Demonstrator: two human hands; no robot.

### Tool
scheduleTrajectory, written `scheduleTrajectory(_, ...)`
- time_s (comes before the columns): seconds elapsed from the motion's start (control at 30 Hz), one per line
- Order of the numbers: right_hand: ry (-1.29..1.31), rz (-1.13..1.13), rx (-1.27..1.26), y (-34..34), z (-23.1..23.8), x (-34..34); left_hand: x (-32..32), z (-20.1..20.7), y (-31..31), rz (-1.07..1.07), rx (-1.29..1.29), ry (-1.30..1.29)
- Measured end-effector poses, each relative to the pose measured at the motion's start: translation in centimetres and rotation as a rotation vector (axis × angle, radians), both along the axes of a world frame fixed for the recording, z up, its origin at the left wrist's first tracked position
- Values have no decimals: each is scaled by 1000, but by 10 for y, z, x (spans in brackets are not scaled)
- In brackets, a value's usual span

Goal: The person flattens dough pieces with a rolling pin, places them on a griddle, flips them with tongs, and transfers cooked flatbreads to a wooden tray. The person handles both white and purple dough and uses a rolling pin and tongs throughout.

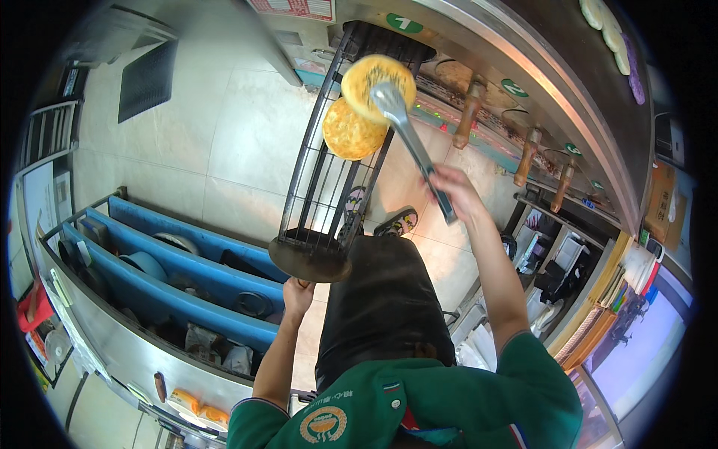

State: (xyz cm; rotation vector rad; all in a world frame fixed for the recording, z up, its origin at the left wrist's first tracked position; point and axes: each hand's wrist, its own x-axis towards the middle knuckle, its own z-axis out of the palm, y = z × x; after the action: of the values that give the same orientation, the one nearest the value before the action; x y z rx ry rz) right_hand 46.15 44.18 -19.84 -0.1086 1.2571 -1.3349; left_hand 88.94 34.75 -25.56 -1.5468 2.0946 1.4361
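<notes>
Right hand [455, 190] clenched round tongs [416, 144], their head over dark-flecked flatbread [364, 73] toward far end of wire rack [310, 258]; my left hand [298, 298] grasping near end; golden flatbread [353, 133] on rack, just nearer me

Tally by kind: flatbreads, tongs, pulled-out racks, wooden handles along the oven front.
Flatbreads: 2
Tongs: 1
Pulled-out rack: 1
Wooden handles along the oven front: 3
Total: 7
</notes>
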Motion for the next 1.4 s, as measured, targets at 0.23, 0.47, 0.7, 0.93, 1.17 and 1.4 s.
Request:
scheduleTrajectory(0.23, -101, 205, -14, 24, 6, 14, 5, -5, 2, 33, -38, -14)
scheduleTrajectory(0.47, 126, 12, 159, 84, 9, -14, 12, 4, 6, 1, -26, -126)
scheduleTrajectory(0.7, 16, 9, 35, 19, -2, -9, 73, 10, 38, -32, -186, 70)
scheduleTrajectory(0.93, -124, -206, 43, -67, -29, -25, 93, 25, 48, -15, -156, 27)
scheduleTrajectory(1.17, 41, -173, -13, -14, -2, 17, 84, 36, 54, 33, -52, 43)
scheduleTrajectory(1.4, 1031, 45, 166, 80, 41, 63, 46, 17, 39, 68, 34, 28)
